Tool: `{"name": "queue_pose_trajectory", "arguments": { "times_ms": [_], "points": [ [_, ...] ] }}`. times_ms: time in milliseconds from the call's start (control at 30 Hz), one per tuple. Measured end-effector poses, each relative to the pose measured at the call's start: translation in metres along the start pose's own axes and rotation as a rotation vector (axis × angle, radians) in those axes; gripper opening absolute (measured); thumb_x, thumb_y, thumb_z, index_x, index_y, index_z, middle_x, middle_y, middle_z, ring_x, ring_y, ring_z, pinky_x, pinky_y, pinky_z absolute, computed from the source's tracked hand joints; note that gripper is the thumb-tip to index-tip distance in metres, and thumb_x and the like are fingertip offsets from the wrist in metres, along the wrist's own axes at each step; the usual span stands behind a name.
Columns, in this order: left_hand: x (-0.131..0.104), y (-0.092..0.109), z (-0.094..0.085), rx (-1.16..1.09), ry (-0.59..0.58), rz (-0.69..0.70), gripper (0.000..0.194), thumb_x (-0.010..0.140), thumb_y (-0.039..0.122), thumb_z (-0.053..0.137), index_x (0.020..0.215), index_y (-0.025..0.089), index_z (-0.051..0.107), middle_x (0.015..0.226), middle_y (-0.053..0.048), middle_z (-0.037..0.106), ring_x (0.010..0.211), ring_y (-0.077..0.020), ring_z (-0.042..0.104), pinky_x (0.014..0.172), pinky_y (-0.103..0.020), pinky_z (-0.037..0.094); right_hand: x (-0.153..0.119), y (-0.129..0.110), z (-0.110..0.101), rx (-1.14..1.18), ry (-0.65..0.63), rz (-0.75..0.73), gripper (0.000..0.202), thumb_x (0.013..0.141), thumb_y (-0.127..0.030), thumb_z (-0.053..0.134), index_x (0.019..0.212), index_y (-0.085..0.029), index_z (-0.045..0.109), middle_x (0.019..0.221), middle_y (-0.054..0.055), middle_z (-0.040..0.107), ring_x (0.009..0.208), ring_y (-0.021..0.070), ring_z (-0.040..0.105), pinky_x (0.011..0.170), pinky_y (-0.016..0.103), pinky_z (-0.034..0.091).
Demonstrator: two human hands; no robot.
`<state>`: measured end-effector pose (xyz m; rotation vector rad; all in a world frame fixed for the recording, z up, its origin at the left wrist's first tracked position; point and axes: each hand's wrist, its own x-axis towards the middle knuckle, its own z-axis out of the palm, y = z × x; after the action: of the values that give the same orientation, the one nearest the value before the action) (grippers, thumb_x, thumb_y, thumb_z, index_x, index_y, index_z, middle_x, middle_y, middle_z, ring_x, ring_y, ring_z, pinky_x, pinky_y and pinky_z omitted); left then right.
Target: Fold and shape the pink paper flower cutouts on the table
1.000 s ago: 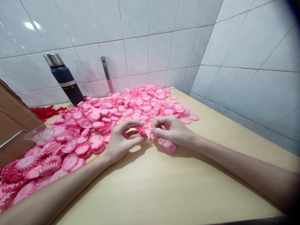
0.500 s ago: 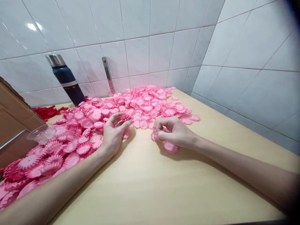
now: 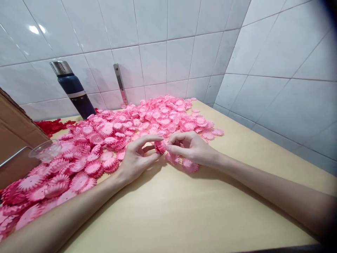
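Observation:
My left hand [image 3: 137, 160] is closed in a pinch round a small dark pink artificial flower [image 3: 159, 147], held just above the table. Thumb and index finger of my right hand [image 3: 193, 149] are pinched at the flower's right side, on what looks like a lighter pink petal disc, mostly hidden by the fingers. Under the right hand, a loose pink petal disc [image 3: 190, 165] with a fringed edge lies on the table. Behind both hands spreads a large heap of similar petal discs [image 3: 164, 121].
The heap runs down the left side of the table [image 3: 168, 211]. A dark blue bottle [image 3: 76, 91] stands at the back left, near red pieces [image 3: 51, 126]. At left are a clear plastic cup [image 3: 44, 151] and a cardboard box [image 3: 18, 130]. Tiled walls bound the back and right.
My left hand has moved right with the flower, bringing it to the fingertips of my right hand. The right hand has stayed nearly in place, its pinch now meeting the flower.

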<state>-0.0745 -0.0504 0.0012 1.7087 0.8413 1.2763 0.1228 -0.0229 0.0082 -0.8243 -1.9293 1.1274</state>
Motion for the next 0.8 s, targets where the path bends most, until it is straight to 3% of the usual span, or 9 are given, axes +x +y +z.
{"name": "queue_pose_trajectory", "arguments": {
  "times_ms": [200, 267, 467, 600, 800],
  "points": [
    [0.0048, -0.0048, -0.0059, -0.031, 0.276, -0.084, 0.016, 0.072, 0.024, 0.074, 0.086, 0.018, 0.068, 0.092, -0.003, 0.069, 0.089, -0.0179, 0.066, 0.08, -0.031, 0.055, 0.0011, 0.0009, -0.001, -0.041, 0.04, -0.005, 0.014, 0.072, -0.017, 0.058, 0.059, -0.017, 0.055, 0.058, -0.002, 0.053, 0.056, 0.0114, 0.047, 0.053, 0.026, 0.035],
    [0.0061, -0.0056, -0.007, -0.069, 0.306, -0.112, 0.016, 0.072, 0.026, 0.074, 0.084, 0.017, 0.068, 0.089, -0.003, 0.069, 0.087, -0.0179, 0.066, 0.08, -0.032, 0.056, 0.0007, 0.0019, -0.0011, -0.043, 0.029, -0.021, 0.013, 0.071, -0.015, 0.058, 0.058, -0.017, 0.055, 0.058, -0.002, 0.054, 0.056, 0.0113, 0.047, 0.053, 0.026, 0.036],
    [0.0057, -0.0006, -0.0017, -0.093, 0.157, -0.095, 0.029, 0.069, 0.022, 0.077, 0.096, 0.019, 0.066, 0.101, -0.005, 0.067, 0.1, -0.0206, 0.064, 0.092, -0.04, 0.053, 0.0001, 0.004, -0.0024, -0.08, 0.101, -0.03, 0.01, 0.078, -0.023, 0.061, 0.071, -0.016, 0.064, 0.074, 0.003, 0.065, 0.069, 0.0154, 0.056, 0.063, 0.029, 0.045],
    [0.0059, -0.0002, -0.0004, -0.079, 0.183, -0.076, 0.042, 0.062, 0.02, 0.082, 0.099, 0.02, 0.064, 0.11, -0.005, 0.065, 0.109, -0.0205, 0.06, 0.102, -0.041, 0.046, 0.0005, 0.0006, -0.0013, -0.022, 0.17, -0.049, 0.014, 0.081, -0.029, 0.064, 0.078, -0.016, 0.067, 0.079, 0.005, 0.067, 0.073, 0.0164, 0.061, 0.067, 0.03, 0.05],
    [0.0042, 0.0031, -0.0027, -0.057, 0.087, -0.215, 0.052, 0.064, 0.023, 0.081, 0.112, 0.021, 0.06, 0.095, -0.005, 0.069, 0.09, -0.0212, 0.067, 0.083, -0.04, 0.057, -0.0009, -0.0016, 0.0007, 0.093, 0.149, -0.133, 0.016, 0.08, -0.034, 0.068, 0.084, -0.019, 0.071, 0.095, 0.006, 0.071, 0.089, 0.0194, 0.066, 0.081, 0.034, 0.055]
  ]
}}
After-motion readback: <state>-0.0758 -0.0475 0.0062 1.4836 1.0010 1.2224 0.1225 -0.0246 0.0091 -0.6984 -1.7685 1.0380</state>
